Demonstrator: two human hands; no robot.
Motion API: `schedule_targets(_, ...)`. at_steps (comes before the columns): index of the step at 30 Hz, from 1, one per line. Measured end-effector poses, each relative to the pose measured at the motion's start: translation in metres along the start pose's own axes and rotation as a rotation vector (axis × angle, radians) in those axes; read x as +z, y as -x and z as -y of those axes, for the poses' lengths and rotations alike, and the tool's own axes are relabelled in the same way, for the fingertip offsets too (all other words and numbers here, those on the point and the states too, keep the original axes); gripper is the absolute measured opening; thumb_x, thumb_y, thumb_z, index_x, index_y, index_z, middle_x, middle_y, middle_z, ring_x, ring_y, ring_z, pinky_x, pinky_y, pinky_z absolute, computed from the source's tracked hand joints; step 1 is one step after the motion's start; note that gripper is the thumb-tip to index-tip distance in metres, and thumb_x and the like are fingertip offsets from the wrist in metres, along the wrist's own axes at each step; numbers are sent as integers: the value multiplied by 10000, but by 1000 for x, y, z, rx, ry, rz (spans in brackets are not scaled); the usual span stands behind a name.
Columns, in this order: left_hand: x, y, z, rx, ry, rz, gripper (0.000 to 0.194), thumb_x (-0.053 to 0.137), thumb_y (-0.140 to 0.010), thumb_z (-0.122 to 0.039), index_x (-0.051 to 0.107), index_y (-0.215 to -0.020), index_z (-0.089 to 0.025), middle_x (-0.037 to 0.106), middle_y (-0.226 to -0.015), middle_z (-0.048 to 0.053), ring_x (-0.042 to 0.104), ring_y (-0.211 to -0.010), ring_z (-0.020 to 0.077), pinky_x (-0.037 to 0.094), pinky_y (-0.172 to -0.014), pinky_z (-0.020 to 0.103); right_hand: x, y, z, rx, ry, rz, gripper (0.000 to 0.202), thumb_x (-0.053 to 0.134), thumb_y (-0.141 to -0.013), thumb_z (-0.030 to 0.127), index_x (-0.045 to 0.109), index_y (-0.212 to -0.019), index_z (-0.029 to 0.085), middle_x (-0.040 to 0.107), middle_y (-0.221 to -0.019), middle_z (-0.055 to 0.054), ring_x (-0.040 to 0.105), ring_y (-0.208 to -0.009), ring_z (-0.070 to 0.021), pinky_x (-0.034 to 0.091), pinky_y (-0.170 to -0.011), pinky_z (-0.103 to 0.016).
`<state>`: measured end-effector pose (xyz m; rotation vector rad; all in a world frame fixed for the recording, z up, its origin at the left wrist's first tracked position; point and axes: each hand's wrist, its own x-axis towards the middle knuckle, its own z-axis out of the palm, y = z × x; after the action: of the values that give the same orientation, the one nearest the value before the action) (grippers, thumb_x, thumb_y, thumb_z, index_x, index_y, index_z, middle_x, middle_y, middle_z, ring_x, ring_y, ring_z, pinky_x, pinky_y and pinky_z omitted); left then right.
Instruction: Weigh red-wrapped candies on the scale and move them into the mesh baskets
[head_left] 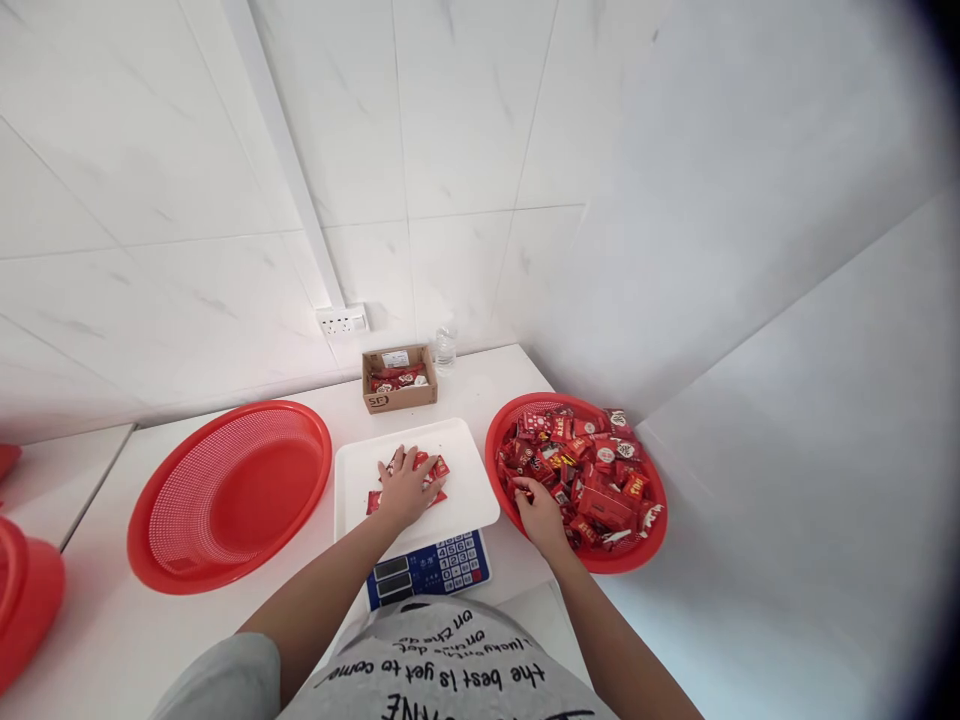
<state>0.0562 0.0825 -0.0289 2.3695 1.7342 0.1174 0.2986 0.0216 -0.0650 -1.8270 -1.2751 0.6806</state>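
A white tray (pixel 469 495) rests on a blue scale (pixel 427 568) with a keypad. Several red packets (pixel 441 467) lie on the tray, and my left hand (pixel 406 487) is spread over them, fingers apart. My right hand (pixel 541 518) is at the left part of a red basket (pixel 657 535) heaped with red packets (pixel 607 505). Its fingers are bent together at the packets; what they hold, if anything, is too small to make out.
A red basket (pixel 255 500) with nothing in it stands left of the tray. Behind the tray are a cardboard box (pixel 401 399) of red packets and a clear plastic cup (pixel 445 348). More red baskets (pixel 37 600) sit at the far left. Walls bound the back and right.
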Motion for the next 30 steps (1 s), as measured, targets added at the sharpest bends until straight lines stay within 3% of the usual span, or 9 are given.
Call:
schedule_targets(3,-1,-2,6,100,22,-2,396,426,-854,-462,523,-1211,-318,415,-1356,100,249,-1312,325,189,-992,625,0,0,0,-3,6,-3,309,422,-732,303,632,-912,167,658,-987,-107,599,-928,-223,458,-855,-387)
schedule_targets(7,-7,4,16,180,59,-18,375,492,-823,-431,550,-1164,-285,368,-1397,88,234,-1327,296,138,-1041,587,0,0,0,3,13,2,306,422,-731,297,628,-914,163,659,-986,-108,602,-921,-226,461,-850,-394)
schedule_targets(9,-10,12,21,122,81,-50,447,495,-817,-432,488,-1230,-264,332,-1425,94,207,-1341,283,99,-1055,581,1,0,-1,0,12,-4,303,419,-736,297,627,-912,167,661,-982,-105,605,-912,-226,465,-843,-394)
schedule_targets(14,-7,39,26,-189,175,-84,589,419,-844,-473,309,-1364,-219,232,-1471,135,138,-1361,310,127,-1024,623,1,0,-4,-42,60,-33,299,414,-750,272,634,-918,157,661,-964,-117,604,-902,-233,469,-840,-415)
schedule_targets(19,5,46,23,-223,235,-56,637,441,-832,-476,271,-1386,-212,185,-1486,142,101,-1365,328,124,-1022,622,8,10,13,-354,203,-195,323,436,-790,250,616,-1043,160,595,-1135,-128,479,-1133,-257,329,-1006,-490)
schedule_targets(22,11,39,28,-168,284,-82,677,465,-819,-480,256,-1390,-184,184,-1484,152,97,-1366,320,122,-1049,577,28,14,34,-487,141,7,377,391,-835,226,547,-1175,179,535,-1241,-107,433,-1202,-207,321,-1042,-428)
schedule_targets(25,15,31,35,-59,316,-117,694,497,-804,-470,254,-1387,-182,237,-1465,153,135,-1363,299,137,-1063,540,61,7,54,-405,103,221,456,394,-825,222,464,-1273,174,438,-1348,-107,358,-1275,-207,304,-1064,-415)
schedule_targets(27,16,27,38,11,324,-127,690,510,-796,-467,262,-1382,-201,279,-1450,138,163,-1358,291,154,-1064,530,84,-1,64,-313,82,315,514,421,-799,215,421,-1310,160,392,-1383,-114,312,-1306,-222,282,-1075,-431)
schedule_targets(30,18,22,40,70,307,-122,692,537,-779,-419,273,-1380,-200,302,-1440,131,195,-1348,289,170,-1065,518,111,-8,72,-302,21,407,536,409,-793,201,395,-1327,163,385,-1390,-107,312,-1307,-209,255,-1090,-426)
